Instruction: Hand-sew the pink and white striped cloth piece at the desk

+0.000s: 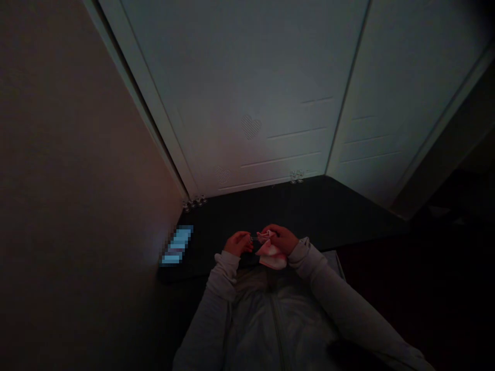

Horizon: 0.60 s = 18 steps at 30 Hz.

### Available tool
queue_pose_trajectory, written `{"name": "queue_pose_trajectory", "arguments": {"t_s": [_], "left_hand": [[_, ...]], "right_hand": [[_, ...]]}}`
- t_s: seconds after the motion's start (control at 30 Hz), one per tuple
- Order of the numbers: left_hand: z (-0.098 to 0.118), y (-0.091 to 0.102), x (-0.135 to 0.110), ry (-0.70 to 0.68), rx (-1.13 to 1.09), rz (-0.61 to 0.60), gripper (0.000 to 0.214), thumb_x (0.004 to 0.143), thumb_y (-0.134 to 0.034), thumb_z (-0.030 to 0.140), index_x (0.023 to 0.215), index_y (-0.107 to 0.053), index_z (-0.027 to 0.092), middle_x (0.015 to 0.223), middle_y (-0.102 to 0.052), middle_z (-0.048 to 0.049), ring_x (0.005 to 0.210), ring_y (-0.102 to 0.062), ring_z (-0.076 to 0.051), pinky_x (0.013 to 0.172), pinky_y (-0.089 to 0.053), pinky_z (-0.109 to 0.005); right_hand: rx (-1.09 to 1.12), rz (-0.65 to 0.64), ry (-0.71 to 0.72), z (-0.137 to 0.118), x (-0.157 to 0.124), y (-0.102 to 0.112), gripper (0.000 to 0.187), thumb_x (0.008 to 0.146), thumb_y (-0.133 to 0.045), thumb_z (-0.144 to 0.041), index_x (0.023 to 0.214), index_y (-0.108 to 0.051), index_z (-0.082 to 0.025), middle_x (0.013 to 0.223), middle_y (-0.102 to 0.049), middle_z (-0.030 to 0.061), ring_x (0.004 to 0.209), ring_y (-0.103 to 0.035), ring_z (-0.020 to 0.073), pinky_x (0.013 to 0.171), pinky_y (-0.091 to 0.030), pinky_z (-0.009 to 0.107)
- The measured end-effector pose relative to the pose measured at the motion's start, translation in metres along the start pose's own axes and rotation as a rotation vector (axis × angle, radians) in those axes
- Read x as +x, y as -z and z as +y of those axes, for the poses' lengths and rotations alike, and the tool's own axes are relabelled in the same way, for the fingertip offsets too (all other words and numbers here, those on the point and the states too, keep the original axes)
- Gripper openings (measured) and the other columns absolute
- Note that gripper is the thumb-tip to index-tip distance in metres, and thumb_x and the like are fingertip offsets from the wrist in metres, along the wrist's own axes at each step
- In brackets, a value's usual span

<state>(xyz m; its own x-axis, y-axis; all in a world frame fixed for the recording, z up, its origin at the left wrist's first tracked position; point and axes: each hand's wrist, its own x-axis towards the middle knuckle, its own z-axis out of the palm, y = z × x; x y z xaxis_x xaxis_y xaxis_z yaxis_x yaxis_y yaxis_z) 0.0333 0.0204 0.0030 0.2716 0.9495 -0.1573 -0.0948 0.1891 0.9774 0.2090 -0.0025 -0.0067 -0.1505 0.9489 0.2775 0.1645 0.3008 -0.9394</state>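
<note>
My left hand [238, 243] is closed, its fingers pinching a small clear, glass-like piece [251, 240] in front of my body. A thin part of that piece reaches right toward a pink and white cloth [272, 255]. My right hand [281, 238] is closed on this cloth, which bunches at the fingers and hangs down below them. Whether the cloth touches the clear piece is hard to make out in the dim light. Both hands are above the near edge of a dark table [247, 211].
Several small clear pieces [194, 202] stand in a row at the table's back left corner. More clear pieces [296, 176] stand at the back, against a white panel [247, 77] with heart patterns. A lit, blurred-out screen [178, 246] is at the left, beside a wall [85, 170].
</note>
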Motion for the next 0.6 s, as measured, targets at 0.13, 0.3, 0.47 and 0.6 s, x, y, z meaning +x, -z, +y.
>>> {"name": "queue_pose_trajectory", "arguments": {"t_s": [0.13,0.3,0.47,0.6], "left_hand": [[-0.0003,0.0003,0.0002,-0.007,-0.003,-0.003,0.031,0.057,-0.065,0.031,0.077,-0.05,0.012,0.052,-0.056,0.0017,0.042,-0.054,-0.009,0.04,-0.042,-0.02],[0.0012,-0.0006,-0.0012,-0.023,-0.002,-0.008,0.032,0.056,-0.065,0.03,0.077,-0.05,0.011,0.052,-0.056,0.0017,0.043,-0.054,-0.009,0.041,-0.042,-0.02],[0.0019,-0.001,-0.0019,-0.017,-0.002,0.009,0.031,0.056,-0.065,0.03,0.077,-0.051,0.012,0.052,-0.056,0.0019,0.043,-0.053,-0.009,0.042,-0.043,-0.021],[0.0019,-0.0002,-0.0025,-0.026,-0.012,-0.008,0.032,0.055,-0.065,0.031,0.077,-0.051,0.012,0.053,-0.056,0.0015,0.044,-0.054,-0.009,0.043,-0.043,-0.021]], "right_hand": [[0.024,-0.023,-0.006,0.0008,-0.0003,-0.0005,0.028,0.061,-0.042,-0.009,0.083,-0.058,-0.015,0.082,-0.06,0.0023,0.077,-0.054,0.0138,0.072,-0.04,0.026],[0.006,-0.029,-0.019,-0.0008,-0.0009,-0.0011,0.032,0.06,-0.041,-0.009,0.087,-0.059,-0.015,0.088,-0.061,0.0034,0.081,-0.054,0.0149,0.075,-0.04,0.028],[-0.029,-0.053,0.0,-0.003,-0.0014,-0.0007,0.036,0.06,-0.039,-0.007,0.089,-0.06,-0.016,0.089,-0.061,0.0034,0.083,-0.054,0.0157,0.076,-0.04,0.028],[-0.038,-0.088,0.001,-0.0044,-0.0022,-0.0008,0.035,0.06,-0.041,-0.007,0.089,-0.06,-0.015,0.088,-0.061,0.0037,0.083,-0.054,0.016,0.076,-0.041,0.029]]}}
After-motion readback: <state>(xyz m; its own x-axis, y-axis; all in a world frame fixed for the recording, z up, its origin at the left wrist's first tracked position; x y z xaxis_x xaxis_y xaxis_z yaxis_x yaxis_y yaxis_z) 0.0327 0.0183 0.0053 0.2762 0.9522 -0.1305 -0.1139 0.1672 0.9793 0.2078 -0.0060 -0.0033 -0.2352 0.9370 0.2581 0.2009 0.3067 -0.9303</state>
